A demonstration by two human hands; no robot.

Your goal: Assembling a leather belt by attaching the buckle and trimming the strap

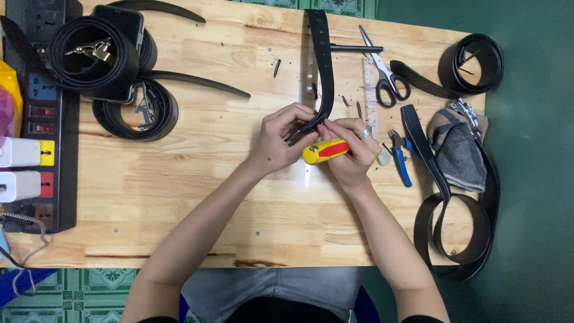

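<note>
A long black belt (321, 54) runs from the table's far edge down to the middle of the wooden table (197, 179). My left hand (281, 137) pinches its near end, where a metal part shows between the fingers. My right hand (353, 152) grips a yellow-and-red tool handle (326, 151) and its fingertips also touch the belt end. Both hands meet at the belt tip.
Coiled black belts (95, 57) lie far left beside a power strip (45, 107) with white plugs. Scissors (385, 72), a clear ruler (369, 90), blue-handled pliers (400, 158), a grey cloth (460, 149) and more belts (454, 227) lie at right.
</note>
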